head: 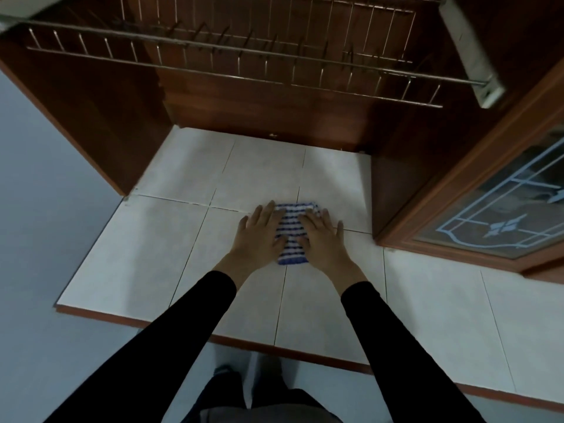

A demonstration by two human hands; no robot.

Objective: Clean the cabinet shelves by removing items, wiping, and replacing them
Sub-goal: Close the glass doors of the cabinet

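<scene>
A folded blue-and-white striped cloth (pixel 293 236) lies flat on the white tiled countertop (pixel 171 239), just in front of the open cabinet. My left hand (pixel 258 232) presses on the cloth's left side with straight fingers. My right hand (pixel 320 236) lies flat on its right side, fingers spread. Both hands cover much of the cloth. The brown wooden cabinet (pixel 100 123) stands open above the counter, with a bare wire dish rack (pixel 238 65) as its upper shelf.
A cabinet door with patterned glass (pixel 500 206) stands at the right. A white drawer rail (pixel 471 53) juts out at the upper right. The counter's front edge (pixel 244 343) runs across below my arms.
</scene>
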